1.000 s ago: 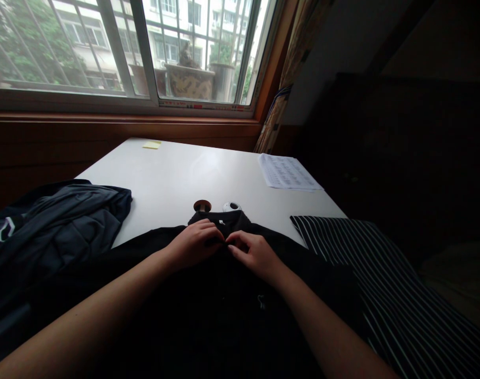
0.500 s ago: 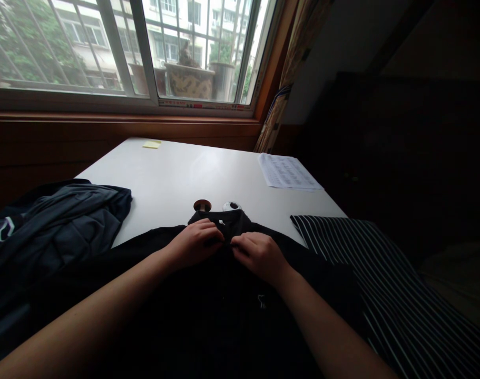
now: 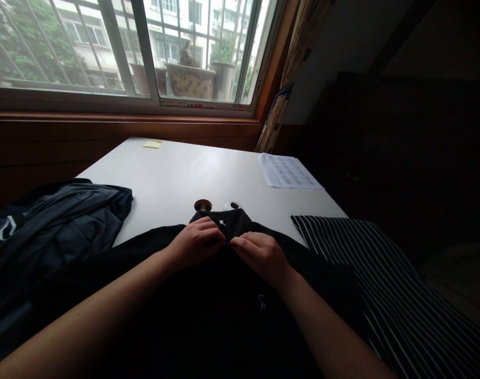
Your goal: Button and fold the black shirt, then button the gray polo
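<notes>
A black shirt (image 3: 224, 310) lies flat on the near part of the white table (image 3: 176, 173), collar away from me. My left hand (image 3: 195, 243) and my right hand (image 3: 261, 255) meet just below the collar (image 3: 234, 220), fingertips pinched together on the shirt's front opening. Both hands are closed on the fabric. What lies between the fingertips is too dark and small to make out.
A dark grey garment (image 3: 54, 221) is heaped at the left. A black-and-white striped garment (image 3: 366, 268) lies at the right. Two small round objects (image 3: 203, 205) sit beyond the collar. A printed sheet (image 3: 287, 172) and a yellow sticky note (image 3: 152, 144) lie farther back.
My right hand's fingers have curled in and shifted slightly toward my left hand at the collar. The left hand has hardly moved.
</notes>
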